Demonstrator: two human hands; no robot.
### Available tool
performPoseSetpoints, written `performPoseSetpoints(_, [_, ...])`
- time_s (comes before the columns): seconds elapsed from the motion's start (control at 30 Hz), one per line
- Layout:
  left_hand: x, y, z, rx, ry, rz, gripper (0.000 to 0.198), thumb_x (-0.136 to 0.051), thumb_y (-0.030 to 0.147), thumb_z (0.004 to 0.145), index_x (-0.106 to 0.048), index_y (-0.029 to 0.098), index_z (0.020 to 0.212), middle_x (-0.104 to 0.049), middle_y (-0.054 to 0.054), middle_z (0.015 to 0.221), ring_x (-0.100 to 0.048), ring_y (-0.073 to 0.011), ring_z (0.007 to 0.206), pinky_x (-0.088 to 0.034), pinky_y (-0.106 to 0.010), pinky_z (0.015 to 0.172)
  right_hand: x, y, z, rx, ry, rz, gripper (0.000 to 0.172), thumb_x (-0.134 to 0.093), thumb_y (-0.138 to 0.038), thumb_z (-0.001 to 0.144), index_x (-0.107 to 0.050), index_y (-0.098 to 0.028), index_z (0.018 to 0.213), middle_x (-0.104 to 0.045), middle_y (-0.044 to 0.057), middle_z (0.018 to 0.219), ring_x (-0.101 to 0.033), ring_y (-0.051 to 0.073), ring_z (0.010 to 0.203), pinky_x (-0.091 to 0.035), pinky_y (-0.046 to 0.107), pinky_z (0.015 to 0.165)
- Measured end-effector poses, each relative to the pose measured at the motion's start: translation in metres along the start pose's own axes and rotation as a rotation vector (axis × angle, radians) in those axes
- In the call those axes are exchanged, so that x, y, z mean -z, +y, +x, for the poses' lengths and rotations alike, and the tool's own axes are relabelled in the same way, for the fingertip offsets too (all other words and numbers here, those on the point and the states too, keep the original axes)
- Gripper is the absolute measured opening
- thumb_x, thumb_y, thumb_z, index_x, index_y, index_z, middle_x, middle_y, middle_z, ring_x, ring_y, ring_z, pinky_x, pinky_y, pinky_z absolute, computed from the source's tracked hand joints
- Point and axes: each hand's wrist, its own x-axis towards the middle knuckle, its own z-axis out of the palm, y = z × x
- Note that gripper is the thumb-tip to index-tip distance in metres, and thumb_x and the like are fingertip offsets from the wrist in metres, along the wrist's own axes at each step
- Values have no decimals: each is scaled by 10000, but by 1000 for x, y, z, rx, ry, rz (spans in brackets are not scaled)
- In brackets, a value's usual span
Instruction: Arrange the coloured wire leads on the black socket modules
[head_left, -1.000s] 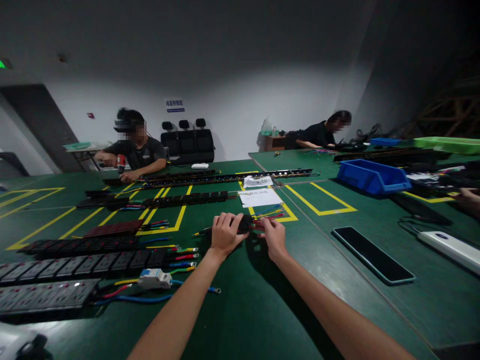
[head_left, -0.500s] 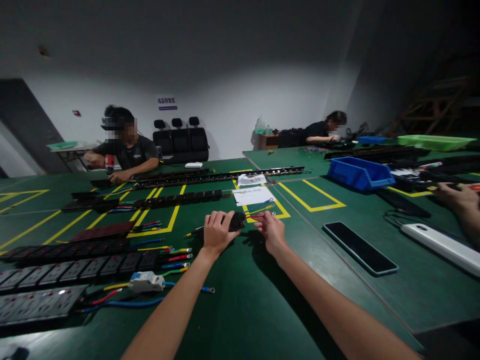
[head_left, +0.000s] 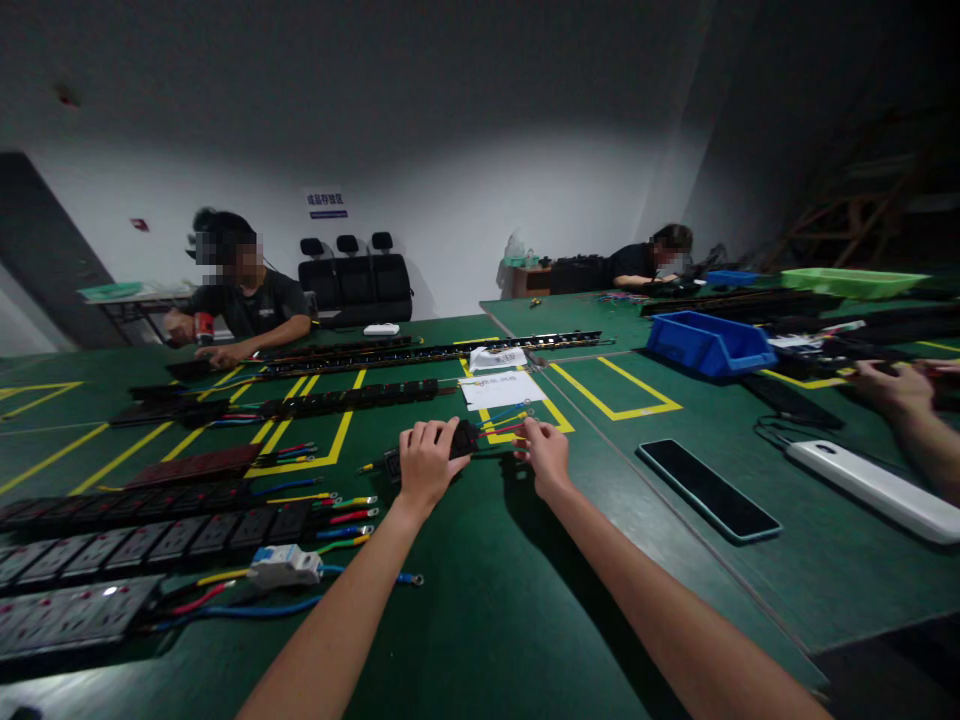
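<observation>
I have the left hand (head_left: 426,455) wrapped over the black block (head_left: 466,437), just this side of the white paper (head_left: 501,391); whether it touches the green table (head_left: 480,620) I can't tell. With the right hand (head_left: 547,457) I pinch the red wire (head_left: 511,431) at the block's right end, near the other wires (head_left: 513,410). The phone (head_left: 709,490) lies farther right, well apart.

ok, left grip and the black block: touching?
Touching. The head view shows the left grip closed over the black block, which sticks out on both sides of it, with no gap visible between them.
</observation>
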Motion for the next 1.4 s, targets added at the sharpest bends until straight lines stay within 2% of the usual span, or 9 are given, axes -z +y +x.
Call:
performPoseSetpoints(0.1, [0,0,1,23,-34,-1,576,-760,412,827,-581,235,1344,-665,-82,1179,-561,-278,1069,-402,-435,899,9,0,11,72,-7,-237,341,-648,-515,750,-622,-183,822,-700,51,752,-633,167,566,-491,260,487])
performPoseSetpoints(0.23, [-1,-1,1,35,-95,5,521,-718,412,863,-587,237,1336,-664,-85,1201,-562,-282,1093,-404,-432,921,18,-12,13,247,-20,-793,306,-591,-484,809,-650,-201,710,-699,56,722,-662,202,692,-463,267,603])
performPoseSetpoints(0.47, [-4,-2,2,-7,-165,7,473,-689,455,874,-619,232,1285,-677,-87,1163,-579,-275,1082,-413,-420,927,20,-27,4,184,-37,-1245,355,-517,-522,876,-726,-236,841,-736,88,899,-687,244,865,-456,295,694])
performPoseSetpoints(0.7, [-3,-2,3,-35,-156,20,476,-677,462,880,-619,210,1279,-680,-91,1127,-593,-271,1047,-421,-412,905,26,-29,7,268,-26,-1314,501,-407,-577,941,-752,-222,868,-739,120,893,-699,268,854,-466,324,698])
performPoseSetpoints(0.87, [-2,-2,4,-48,-155,32,469,-663,469,886,-618,212,1275,-678,-93,1116,-593,-272,1037,-411,-410,905,27,-28,9,285,-61,-1291,523,-357,-562,979,-741,-222,877,-724,113,887,-685,253,846,-459,316,714])
performPoseSetpoints(1.0, [-2,-2,4,-66,-151,43,466,-638,478,895,-615,207,1274,-677,-100,1117,-587,-276,1033,-401,-420,897,30,-29,13,428,31,-1232,401,-406,-447,986,-691,-199,1122,-700,117,1017,-659,240,908,-456,318,791])
performPoseSetpoints(1.1, [-3,-2,3,-70,-146,42,465,-630,475,896,-616,204,1274,-677,-103,1123,-585,-279,1035,-398,-428,903,32,-30,15,597,74,-1179,413,-436,-355,970,-580,-146,1295,-654,142,1139,-619,251,1013,-445,330,873])
performPoseSetpoints(1.2, [-2,0,3,-64,-131,34,455,-620,465,893,-625,198,1262,-681,-109,1116,-585,-288,1038,-397,-444,919,29,-27,13,677,-2,-1230,422,-448,-331,959,-569,-126,1308,-633,162,1174,-570,279,1093,-418,362,958])
performPoseSetpoints(1.4, [1,3,3,-40,-93,51,384,-564,404,900,-655,183,1201,-684,-134,1164,-575,-318,1095,-374,-496,985,19,-11,5,674,-257,-1378,497,-442,-390,974,-561,-143,1389,-564,163,1389,-480,291,1286,-342,386,1093])
